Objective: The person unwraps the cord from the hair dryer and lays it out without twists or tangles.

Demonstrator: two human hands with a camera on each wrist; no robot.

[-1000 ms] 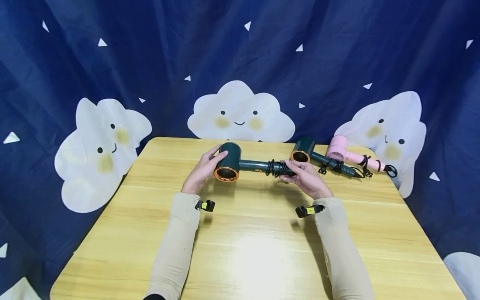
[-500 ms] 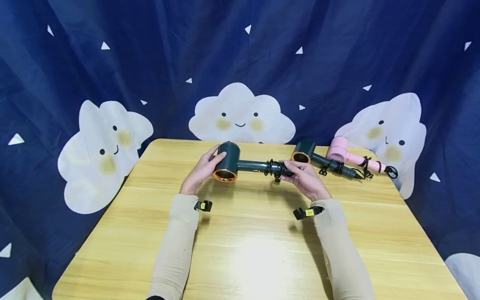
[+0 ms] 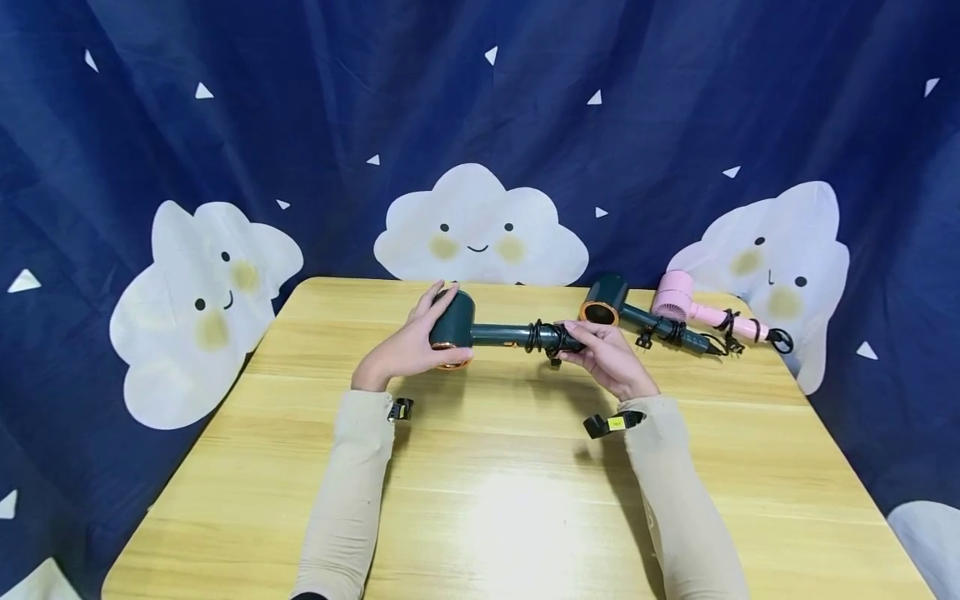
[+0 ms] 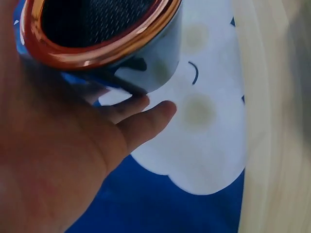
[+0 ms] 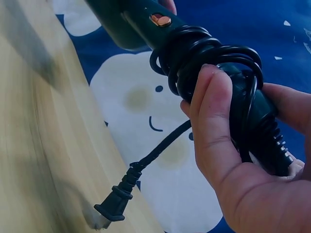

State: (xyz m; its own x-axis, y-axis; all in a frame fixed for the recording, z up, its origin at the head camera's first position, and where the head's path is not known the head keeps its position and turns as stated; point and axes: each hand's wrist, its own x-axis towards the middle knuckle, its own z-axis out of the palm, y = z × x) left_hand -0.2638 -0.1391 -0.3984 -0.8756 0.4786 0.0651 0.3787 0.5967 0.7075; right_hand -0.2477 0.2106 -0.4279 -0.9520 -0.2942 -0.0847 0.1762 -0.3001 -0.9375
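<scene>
The dryer (image 3: 495, 335) was held by both hands above the counter (image 3: 225, 475), in its far half and near its middle from side to side. Its long axis was stretched from left to right, roughly parallel to the counter's far edge: the barrel (image 3: 453, 321) was placed at the left, and the handle was pointed to the right. The barrel was set across the handle, and its mouth, rimmed by a copper ring (image 4: 97, 60), was turned toward the person and downward.

The barrel was grasped by the left hand (image 3: 405, 346), with fingers laid over its top and the thumb placed at the ring. The end of the handle was pinched by the right hand (image 3: 607, 358). Beside that grip, the cord (image 5: 194, 58) was wound round the handle, and the plug (image 5: 114, 204) was left dangling on a loose length.

At the far right of the counter, a second dryer (image 3: 637, 316) and a pink dryer (image 3: 705, 315) were laid side by side, both handles pointed rightward and slightly toward the person. Behind the counter, a blue curtain (image 3: 480, 92) printed with clouds was hung.
</scene>
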